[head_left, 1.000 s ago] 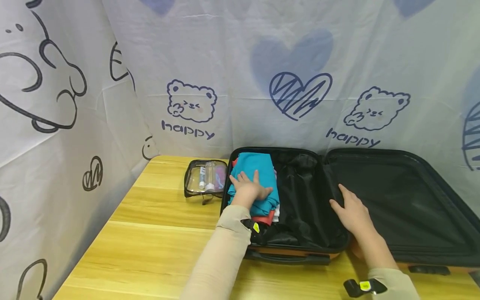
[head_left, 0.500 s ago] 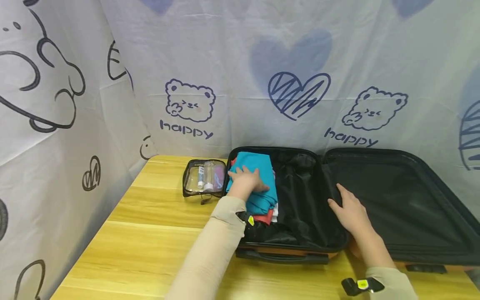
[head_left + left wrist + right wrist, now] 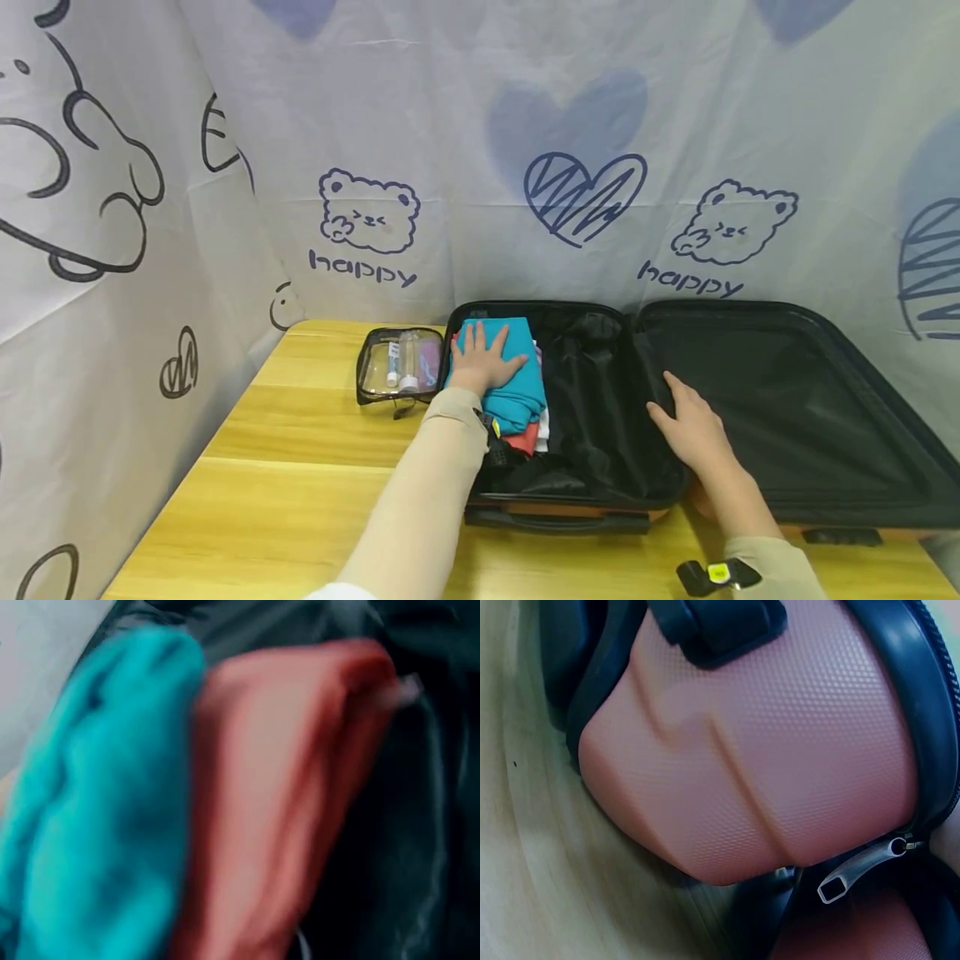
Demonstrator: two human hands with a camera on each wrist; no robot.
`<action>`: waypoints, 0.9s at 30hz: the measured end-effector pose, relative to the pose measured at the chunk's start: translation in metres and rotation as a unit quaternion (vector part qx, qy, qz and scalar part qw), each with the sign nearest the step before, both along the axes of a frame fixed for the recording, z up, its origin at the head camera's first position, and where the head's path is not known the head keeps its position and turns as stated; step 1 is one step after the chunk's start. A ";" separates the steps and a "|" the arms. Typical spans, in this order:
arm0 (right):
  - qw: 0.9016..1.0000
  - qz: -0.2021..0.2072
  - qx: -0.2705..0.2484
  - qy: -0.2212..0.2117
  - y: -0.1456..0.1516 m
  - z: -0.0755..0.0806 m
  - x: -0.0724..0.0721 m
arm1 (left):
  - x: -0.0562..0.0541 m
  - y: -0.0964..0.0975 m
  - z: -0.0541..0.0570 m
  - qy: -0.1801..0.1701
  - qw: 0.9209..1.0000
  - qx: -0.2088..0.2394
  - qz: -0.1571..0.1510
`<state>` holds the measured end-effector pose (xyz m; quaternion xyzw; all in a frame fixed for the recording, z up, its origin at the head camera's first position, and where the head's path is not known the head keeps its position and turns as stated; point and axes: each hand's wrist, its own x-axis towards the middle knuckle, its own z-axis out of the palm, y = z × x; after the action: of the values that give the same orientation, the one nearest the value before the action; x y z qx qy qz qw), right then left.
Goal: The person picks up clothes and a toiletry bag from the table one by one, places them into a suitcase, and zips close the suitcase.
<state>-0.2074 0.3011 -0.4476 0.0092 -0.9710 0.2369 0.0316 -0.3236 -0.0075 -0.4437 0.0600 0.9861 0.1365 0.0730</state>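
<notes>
An open suitcase (image 3: pixel 558 502) with a black lining lies on the table. Its left half holds a stack of folded clothes: a teal garment (image 3: pixel 521 407) on top, a coral one (image 3: pixel 255 780) under it, and a white edge at the side. My left hand (image 3: pixel 482 364) rests on the teal garment, fingers spread. My right hand (image 3: pixel 693 429) lies over the side rim where the two halves meet, its fingers fairly straight. The right wrist view shows the textured coral-orange shell (image 3: pixel 802 757) and a metal zipper pull (image 3: pixel 862 871) beside a sliver of that hand.
A clear pouch (image 3: pixel 362 375) with black trim, holding a tube and a bottle, sits against the suitcase's left side. The lid half (image 3: pixel 795 400) lies spread out at right. A printed curtain (image 3: pixel 480 250) hangs behind the wooden table (image 3: pixel 300 500).
My left hand has gone from bent fingers near the teal garment's left edge to lying spread on top of it. The right hand keeps its place; the head view has shifted slightly.
</notes>
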 end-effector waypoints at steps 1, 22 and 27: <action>1.000 0.000 0.000 0.000 0.000 0.000 0.000 | 0.002 -0.001 0.001 -0.001 1.000 0.003 0.001; 1.000 0.000 -0.005 0.002 -0.001 0.000 0.001 | -0.005 -0.004 -0.009 -0.003 1.000 0.003 0.002; 1.000 -0.001 -0.003 0.007 0.000 0.001 0.000 | 0.003 0.000 0.003 0.024 0.999 -0.027 -0.015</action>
<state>-0.2070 0.3006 -0.4466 0.0097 -0.9701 0.2396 0.0382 -0.3204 -0.0078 -0.4407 0.0760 0.9899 0.1069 0.0532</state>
